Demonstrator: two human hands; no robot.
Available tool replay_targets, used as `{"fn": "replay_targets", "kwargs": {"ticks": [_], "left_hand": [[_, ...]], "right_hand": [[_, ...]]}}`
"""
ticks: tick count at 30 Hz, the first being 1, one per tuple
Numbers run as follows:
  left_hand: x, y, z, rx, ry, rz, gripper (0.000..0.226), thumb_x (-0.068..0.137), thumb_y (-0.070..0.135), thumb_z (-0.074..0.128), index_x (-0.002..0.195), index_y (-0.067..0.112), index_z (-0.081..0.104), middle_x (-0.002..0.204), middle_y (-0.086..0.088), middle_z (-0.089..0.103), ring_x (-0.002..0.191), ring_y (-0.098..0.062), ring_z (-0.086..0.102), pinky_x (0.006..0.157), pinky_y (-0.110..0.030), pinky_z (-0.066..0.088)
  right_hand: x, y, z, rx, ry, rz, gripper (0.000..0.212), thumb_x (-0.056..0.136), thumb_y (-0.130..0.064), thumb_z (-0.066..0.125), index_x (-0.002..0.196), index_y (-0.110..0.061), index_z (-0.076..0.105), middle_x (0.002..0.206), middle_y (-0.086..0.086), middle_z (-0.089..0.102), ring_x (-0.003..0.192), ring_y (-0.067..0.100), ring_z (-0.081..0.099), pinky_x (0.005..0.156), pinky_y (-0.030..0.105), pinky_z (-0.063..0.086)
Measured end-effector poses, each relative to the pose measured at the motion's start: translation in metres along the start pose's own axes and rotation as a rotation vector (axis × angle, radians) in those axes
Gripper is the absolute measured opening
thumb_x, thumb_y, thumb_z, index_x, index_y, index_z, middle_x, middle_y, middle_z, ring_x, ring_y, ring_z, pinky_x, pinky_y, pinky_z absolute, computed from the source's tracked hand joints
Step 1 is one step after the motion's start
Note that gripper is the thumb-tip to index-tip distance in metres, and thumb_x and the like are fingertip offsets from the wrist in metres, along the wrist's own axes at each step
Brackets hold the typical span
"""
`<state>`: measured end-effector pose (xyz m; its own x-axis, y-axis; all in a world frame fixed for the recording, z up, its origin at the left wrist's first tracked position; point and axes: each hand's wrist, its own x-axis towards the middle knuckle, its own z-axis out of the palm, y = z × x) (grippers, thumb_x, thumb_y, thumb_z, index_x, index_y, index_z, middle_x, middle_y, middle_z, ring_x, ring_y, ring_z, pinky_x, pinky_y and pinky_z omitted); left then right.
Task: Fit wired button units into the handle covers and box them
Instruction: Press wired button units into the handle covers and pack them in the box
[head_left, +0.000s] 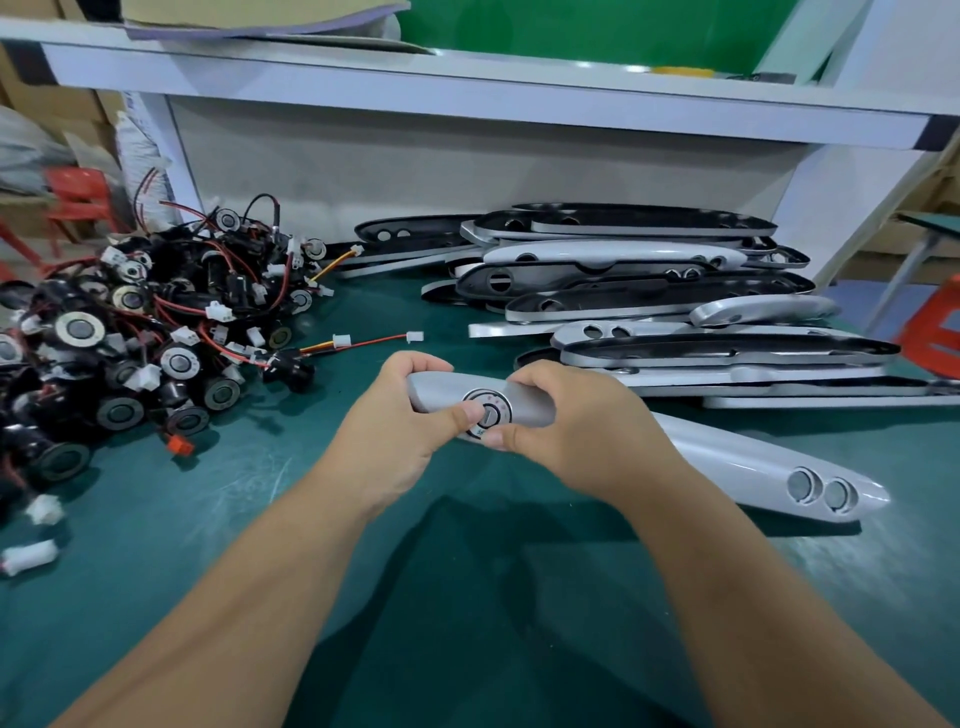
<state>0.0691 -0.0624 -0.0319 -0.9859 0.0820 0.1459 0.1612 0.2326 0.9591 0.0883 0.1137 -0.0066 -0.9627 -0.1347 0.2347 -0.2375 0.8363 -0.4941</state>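
A long grey handle cover (737, 462) lies across the green table top, its left end lifted between both hands. My left hand (395, 436) grips that left end, thumb pressed beside a round button unit (488, 408) seated in the cover's hole. My right hand (576, 421) curls over the cover from the right, its thumb at the button's lower edge. Two empty round holes (821, 491) show at the cover's right end. The button's wires are hidden behind the cover.
A heap of black wired button units (130, 332) with red wires and white plugs fills the left. A stack of grey and black handle covers (649, 296) lies at the back right. A white shelf frame (467, 88) runs overhead. Loose white plugs (36, 556) lie near the left edge.
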Motion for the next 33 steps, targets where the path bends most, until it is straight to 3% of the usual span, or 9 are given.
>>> {"fn": "replay_targets", "kwargs": {"ticks": [5, 9, 12, 15, 20, 23, 25, 28, 33], "left_hand": [[0.0, -0.002, 0.003, 0.084, 0.016, 0.007, 0.031, 0.079, 0.03, 0.076, 0.096, 0.032, 0.05, 0.084, 0.003, 0.062, 0.074, -0.016, 0.056, 0.078, -0.034, 0.052], [0.0, -0.003, 0.004, 0.156, 0.045, 0.034, 0.029, 0.08, 0.035, 0.075, 0.093, 0.034, 0.049, 0.073, 0.007, 0.058, 0.055, -0.001, 0.05, 0.047, -0.012, 0.039], [0.0, -0.006, 0.001, 0.13, 0.007, 0.022, 0.028, 0.08, 0.034, 0.075, 0.094, 0.035, 0.05, 0.081, 0.005, 0.062, 0.07, -0.012, 0.06, 0.061, -0.016, 0.049], [0.003, -0.01, -0.001, 0.017, -0.029, -0.031, 0.024, 0.083, 0.025, 0.074, 0.095, 0.031, 0.054, 0.092, -0.001, 0.066, 0.09, -0.028, 0.065, 0.088, -0.045, 0.054], [0.008, -0.013, -0.007, -0.071, 0.017, -0.045, 0.031, 0.066, 0.039, 0.074, 0.092, 0.037, 0.057, 0.093, -0.004, 0.068, 0.092, -0.031, 0.067, 0.091, -0.051, 0.053], [0.014, -0.013, -0.023, -0.114, 0.072, -0.06, 0.047, 0.052, 0.049, 0.076, 0.093, 0.043, 0.054, 0.102, -0.006, 0.061, 0.105, -0.038, 0.062, 0.097, -0.054, 0.047], [0.016, -0.016, -0.033, -0.113, 0.052, -0.074, 0.061, 0.045, 0.052, 0.081, 0.097, 0.05, 0.05, 0.1, -0.009, 0.06, 0.104, -0.031, 0.064, 0.096, -0.049, 0.048], [0.013, -0.017, -0.033, 0.124, -0.013, -0.068, 0.062, 0.058, 0.049, 0.085, 0.095, 0.064, 0.038, 0.072, 0.003, 0.052, 0.069, -0.005, 0.059, 0.065, -0.027, 0.038], [0.013, -0.013, -0.023, 0.26, 0.027, -0.095, 0.063, 0.074, 0.038, 0.08, 0.118, 0.047, 0.036, 0.086, -0.002, 0.056, 0.085, -0.016, 0.056, 0.066, -0.025, 0.036]], "right_hand": [[-0.004, -0.002, 0.004, -0.068, 0.051, -0.017, 0.041, 0.076, -0.054, 0.067, 0.107, -0.028, 0.056, 0.09, -0.015, 0.059, 0.088, 0.011, 0.052, 0.081, 0.031, 0.043], [-0.006, -0.002, 0.009, -0.118, 0.142, -0.052, 0.04, 0.079, -0.053, 0.064, 0.106, -0.025, 0.056, 0.093, -0.012, 0.061, 0.088, 0.015, 0.053, 0.083, 0.036, 0.042], [-0.006, 0.0, 0.012, -0.171, 0.128, -0.076, 0.042, 0.08, -0.058, 0.058, 0.108, -0.026, 0.054, 0.095, -0.013, 0.059, 0.091, 0.014, 0.052, 0.084, 0.035, 0.04], [-0.007, 0.006, 0.014, -0.232, 0.1, -0.096, 0.051, 0.079, -0.065, 0.053, 0.116, -0.03, 0.051, 0.102, -0.015, 0.058, 0.098, 0.011, 0.051, 0.087, 0.031, 0.036], [-0.011, 0.03, 0.005, -0.331, -0.044, -0.037, 0.087, 0.062, -0.082, 0.05, 0.139, -0.046, 0.027, 0.128, -0.018, 0.049, 0.12, 0.011, 0.042, 0.102, 0.035, 0.026], [-0.022, 0.073, -0.02, -0.364, -0.146, 0.169, 0.102, 0.046, -0.095, 0.039, 0.136, -0.048, 0.027, 0.123, -0.018, 0.05, 0.118, 0.013, 0.045, 0.104, 0.043, 0.032], [-0.037, 0.109, -0.041, -0.346, -0.181, 0.29, 0.113, 0.032, -0.101, 0.034, 0.132, -0.047, 0.035, 0.114, -0.018, 0.052, 0.113, 0.012, 0.048, 0.101, 0.045, 0.037], [-0.06, 0.147, -0.058, -0.281, -0.151, 0.342, 0.11, 0.029, -0.099, 0.04, 0.125, -0.045, 0.042, 0.117, -0.014, 0.054, 0.11, 0.015, 0.049, 0.095, 0.04, 0.042], [-0.072, 0.164, -0.054, -0.199, 0.015, 0.271, 0.079, 0.039, -0.089, 0.054, 0.107, -0.048, 0.046, 0.099, -0.019, 0.054, 0.097, 0.015, 0.051, 0.08, 0.034, 0.043]]}}
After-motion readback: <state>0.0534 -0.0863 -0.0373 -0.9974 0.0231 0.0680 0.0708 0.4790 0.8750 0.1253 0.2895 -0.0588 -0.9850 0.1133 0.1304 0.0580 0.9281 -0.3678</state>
